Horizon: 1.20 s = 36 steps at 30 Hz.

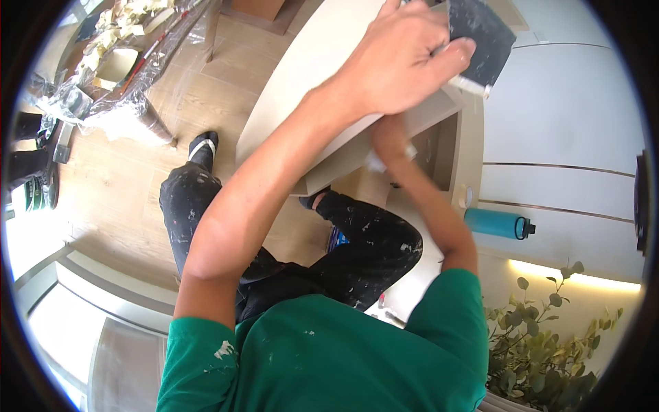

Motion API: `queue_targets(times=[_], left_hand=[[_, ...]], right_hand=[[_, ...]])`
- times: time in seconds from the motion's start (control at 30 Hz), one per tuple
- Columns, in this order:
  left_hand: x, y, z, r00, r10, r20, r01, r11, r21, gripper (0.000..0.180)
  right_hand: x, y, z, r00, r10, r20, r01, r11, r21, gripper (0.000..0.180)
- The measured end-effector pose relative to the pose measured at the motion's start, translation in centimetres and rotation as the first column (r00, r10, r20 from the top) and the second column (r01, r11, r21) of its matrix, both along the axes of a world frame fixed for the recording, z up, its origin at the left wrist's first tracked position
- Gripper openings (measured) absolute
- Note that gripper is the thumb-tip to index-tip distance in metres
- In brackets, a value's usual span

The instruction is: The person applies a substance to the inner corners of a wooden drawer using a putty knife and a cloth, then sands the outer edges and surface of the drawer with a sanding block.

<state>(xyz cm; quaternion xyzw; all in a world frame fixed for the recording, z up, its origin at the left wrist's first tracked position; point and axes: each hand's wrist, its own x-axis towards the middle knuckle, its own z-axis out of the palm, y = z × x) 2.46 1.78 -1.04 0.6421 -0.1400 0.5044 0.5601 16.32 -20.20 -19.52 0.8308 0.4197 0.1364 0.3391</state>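
Sanding block (480,38), dark, sits upper right, gripped by my left hand (398,65) on the pale panel (302,75) slanting toward upper right. My right hand (388,141) is underneath the panel's edge; can't tell its grip.

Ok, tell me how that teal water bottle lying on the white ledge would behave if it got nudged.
The teal cylindrical water bottle lies on its side on the white ledge, so it would probably roll rather than tip. Its smooth-looking wall may be a bit slippery to grip. It looks rigid; how full or heavy it is cannot be told.
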Motion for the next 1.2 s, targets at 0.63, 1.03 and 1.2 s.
queue_targets(times=[0.63, 1.03, 1.2], left_hand=[[1.3, 0.3, -0.9, 0.993, -0.098, -0.063, 0.096, 0.995, -0.038, 0.035], [-0.2, -1.4, 0.3, 0.953, -0.172, -0.249, 0.104, 0.959, -0.264, 0.029], [-0.3, -0.8, 0.6, 0.958, -0.157, -0.240, 0.081, 0.951, -0.298, 0.025]], right_hand=[[-4.1, -1.1, -6.2, 0.983, -0.023, -0.181, -0.028, 0.961, -0.275, 0.036], [5.7, 8.7, 3.1, 0.985, 0.088, 0.149, -0.117, -0.299, 0.947, 0.030], [1.2, 10.3, -7.4, 0.956, 0.135, -0.260, 0.291, -0.533, 0.795, 0.041]])
